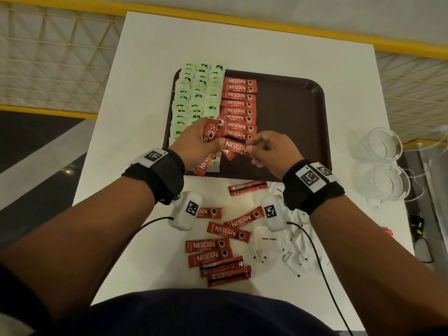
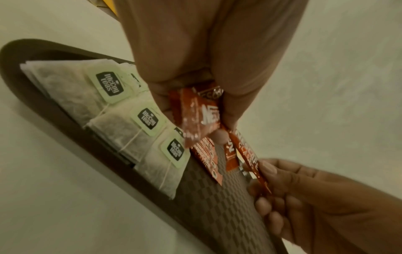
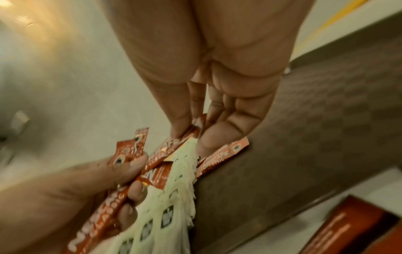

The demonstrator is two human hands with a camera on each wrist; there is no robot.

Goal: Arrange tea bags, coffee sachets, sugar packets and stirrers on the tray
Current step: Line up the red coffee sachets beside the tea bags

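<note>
Right hand [image 1: 269,149] pinches coffee sachet [image 1: 236,148] – beside left hand [image 1: 201,141].

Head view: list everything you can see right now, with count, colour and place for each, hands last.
Table: one, white, under everything.
Tray: one, dark brown, table centre.
Tea bags: many, pale green tags, three columns on the tray's left.
Laid sachets: about nine, red, one column right of the tea bags.
Loose sachets: about nine, red, on the table near the tray.
Sugar packets: a white heap, count unclear, table near right.
Glasses: two, clear, right of the tray.
Stirrers: none clearly seen.
Left hand: grips a sachet bunch.
Right hand: pinches one sachet over the tray.
</note>
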